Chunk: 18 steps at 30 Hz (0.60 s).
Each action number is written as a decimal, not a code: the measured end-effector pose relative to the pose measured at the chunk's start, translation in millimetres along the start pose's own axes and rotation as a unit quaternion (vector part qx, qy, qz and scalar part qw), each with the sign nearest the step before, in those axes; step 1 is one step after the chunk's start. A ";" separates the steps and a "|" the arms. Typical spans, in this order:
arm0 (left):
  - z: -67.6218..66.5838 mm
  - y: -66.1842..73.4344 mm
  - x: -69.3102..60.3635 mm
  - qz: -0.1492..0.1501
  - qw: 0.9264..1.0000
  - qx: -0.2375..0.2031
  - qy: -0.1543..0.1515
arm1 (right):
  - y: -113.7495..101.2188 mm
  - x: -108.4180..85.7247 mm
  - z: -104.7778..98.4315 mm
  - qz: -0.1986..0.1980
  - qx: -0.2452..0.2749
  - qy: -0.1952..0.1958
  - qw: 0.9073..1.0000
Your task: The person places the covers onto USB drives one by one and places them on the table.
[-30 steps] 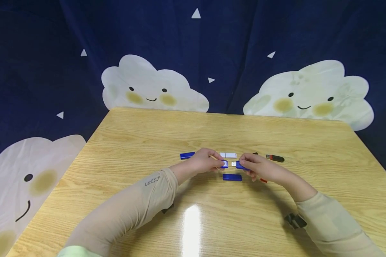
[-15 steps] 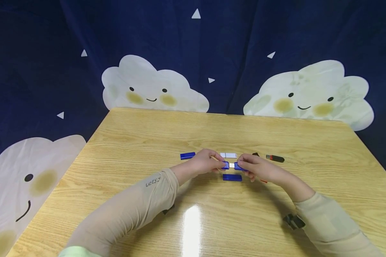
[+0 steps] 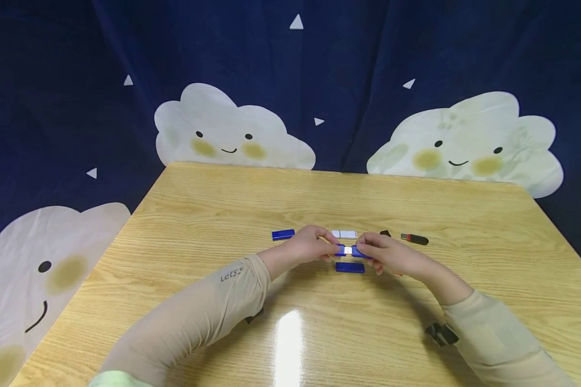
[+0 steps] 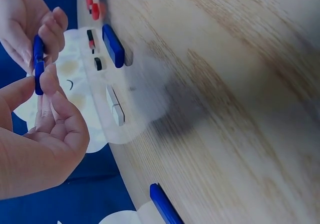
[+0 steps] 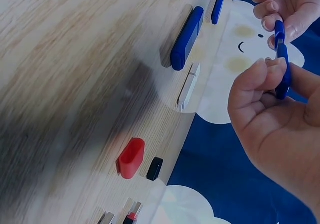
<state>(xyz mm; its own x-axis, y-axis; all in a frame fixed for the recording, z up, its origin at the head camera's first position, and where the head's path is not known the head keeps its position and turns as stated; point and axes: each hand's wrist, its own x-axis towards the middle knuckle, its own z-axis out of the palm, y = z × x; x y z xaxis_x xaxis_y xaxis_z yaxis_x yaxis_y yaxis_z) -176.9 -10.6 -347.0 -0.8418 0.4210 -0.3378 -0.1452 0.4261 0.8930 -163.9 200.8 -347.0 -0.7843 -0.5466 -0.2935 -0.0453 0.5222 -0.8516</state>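
Note:
My left hand (image 3: pixel 309 245) pinches a small blue cap (image 3: pixel 340 250) between thumb and fingers. Opposite it, my right hand (image 3: pixel 389 252) holds a blue USB stick (image 3: pixel 360 252) by its body, the silver plug (image 3: pixel 348 250) facing left. Cap and stick are in line, and the plug bridges the short gap between the two blue parts. How deep its tip sits in the cap cannot be told. In the left wrist view the cap (image 4: pixel 38 82) and stick (image 4: pixel 38 47) are lifted off the table. Fingers cover parts of both pieces.
On the wooden table (image 3: pixel 222 199) lie a blue USB stick (image 3: pixel 350 267) in front of the hands, a white USB stick (image 3: pixel 344 234) behind, and another blue piece (image 3: pixel 283 235) at left. To the right are a black stick (image 3: pixel 415 238), a black cap (image 5: pixel 155 169) and a red cap (image 5: pixel 131 159).
The right hand has brought the USB stick slightly left, up to the cap. The gap seen earlier between plug and cap has closed. The left hand has barely moved.

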 end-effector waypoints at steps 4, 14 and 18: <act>1.3 0.3 0.1 -0.001 1.000 -0.001 0.001 | 0.1 1.3 1.6 -0.006 0.001 -0.005 1.000; 3.7 -2.9 1.8 0.000 1.000 -0.002 -0.005 | -2.7 2.6 6.5 -0.005 -0.009 -0.004 1.000; 4.6 -2.9 1.4 -0.005 1.000 -0.002 -0.005 | -2.9 3.4 7.7 -0.009 -0.010 -0.004 1.000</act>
<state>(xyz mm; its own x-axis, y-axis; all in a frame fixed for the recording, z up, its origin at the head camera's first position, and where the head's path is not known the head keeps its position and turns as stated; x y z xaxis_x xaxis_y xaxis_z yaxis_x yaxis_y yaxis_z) -175.3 -7.6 -351.5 -0.8351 0.4243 -0.3502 -0.1558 0.4281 0.8902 -161.7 192.4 -348.9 -0.7783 -0.5608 -0.2825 -0.0713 0.5259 -0.8475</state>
